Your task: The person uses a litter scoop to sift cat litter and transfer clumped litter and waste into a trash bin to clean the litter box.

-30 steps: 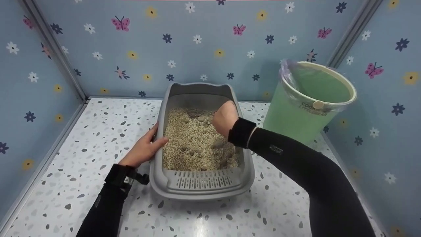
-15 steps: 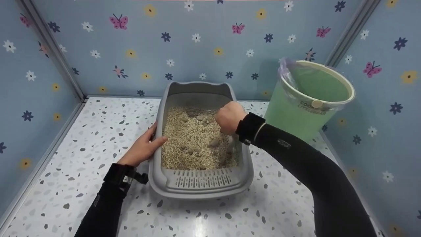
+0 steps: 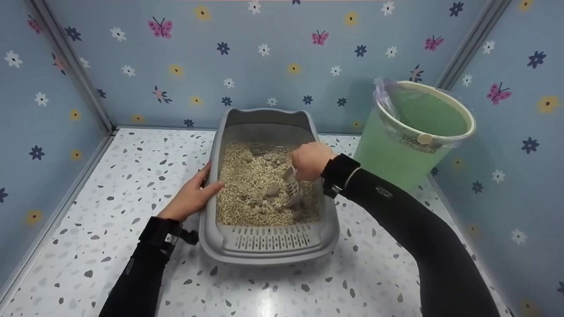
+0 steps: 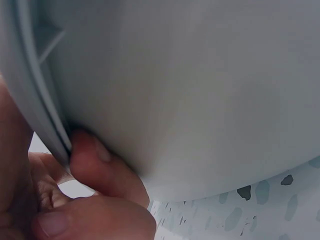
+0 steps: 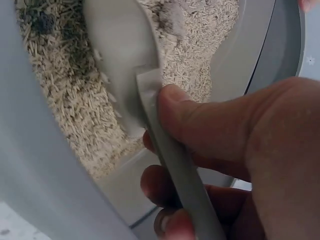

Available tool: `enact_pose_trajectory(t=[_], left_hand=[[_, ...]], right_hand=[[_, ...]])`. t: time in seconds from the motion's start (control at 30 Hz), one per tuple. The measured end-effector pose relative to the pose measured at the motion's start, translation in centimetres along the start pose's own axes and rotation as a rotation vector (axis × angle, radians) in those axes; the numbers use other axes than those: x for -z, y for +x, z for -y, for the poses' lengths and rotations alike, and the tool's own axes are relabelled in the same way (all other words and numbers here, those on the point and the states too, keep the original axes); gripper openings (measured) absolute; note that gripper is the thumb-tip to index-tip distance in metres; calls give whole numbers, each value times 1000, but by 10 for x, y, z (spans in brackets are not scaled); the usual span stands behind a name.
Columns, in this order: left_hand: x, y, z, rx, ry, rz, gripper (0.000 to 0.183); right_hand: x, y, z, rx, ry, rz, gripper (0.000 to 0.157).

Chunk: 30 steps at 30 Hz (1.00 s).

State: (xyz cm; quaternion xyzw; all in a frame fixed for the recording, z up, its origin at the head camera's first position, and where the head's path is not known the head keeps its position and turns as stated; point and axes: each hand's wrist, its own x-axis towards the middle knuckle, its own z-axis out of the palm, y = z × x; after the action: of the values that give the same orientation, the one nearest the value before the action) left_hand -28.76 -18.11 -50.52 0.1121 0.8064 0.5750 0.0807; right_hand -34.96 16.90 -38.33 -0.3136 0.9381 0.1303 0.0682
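Observation:
A grey litter box (image 3: 269, 259) full of pale pellet litter (image 3: 242, 176) sits on the floor, its slotted step towards me. My left hand (image 3: 189, 199) grips the left rim, thumb on top; in the left wrist view, curled fingers (image 4: 107, 172) reach beneath the lip. My right hand (image 3: 312, 161) holds a grey slotted litter scoop (image 3: 292, 188) by its handle, over the right part of the box. The right wrist view shows the thumb along the scoop's handle (image 5: 182, 172) and its blade among the pellets. A greyish clump (image 3: 272, 190) lies just left of the scoop.
To the right stands a green bin (image 3: 387, 163) with a cream rim and a clear purplish liner, its top uncovered. Flower-patterned walls (image 3: 264, 70) enclose the speckled white floor (image 3: 132, 185) at the back and both sides.
My right hand has moved slightly towards me and to the right, and the scoop's slotted blade has come into sight. The clump beside it has shifted left. My left hand stays on the rim.

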Motion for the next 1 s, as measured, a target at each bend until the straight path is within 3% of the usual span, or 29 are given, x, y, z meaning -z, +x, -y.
enact_pose_trajectory(t=[0.17, 0.4, 0.57, 0.77, 1.0], left_hand=[[2, -1, 1, -2, -4, 7, 93], [-1, -1, 2, -29, -13, 20, 89], [0, 1, 3, -23, 5, 4, 91], [0, 0, 3, -20, -2, 6, 91], [-1, 0, 3, -21, -9, 14, 89]], right_hand=[[-13, 4, 14, 43, 200, 22, 56], [-37, 15, 42, 153, 408, 23, 39], [-41, 26, 53, 169, 445, 72, 51], [-46, 34, 58, 161, 470, 92, 49], [-61, 38, 62, 172, 501, 49, 53]])
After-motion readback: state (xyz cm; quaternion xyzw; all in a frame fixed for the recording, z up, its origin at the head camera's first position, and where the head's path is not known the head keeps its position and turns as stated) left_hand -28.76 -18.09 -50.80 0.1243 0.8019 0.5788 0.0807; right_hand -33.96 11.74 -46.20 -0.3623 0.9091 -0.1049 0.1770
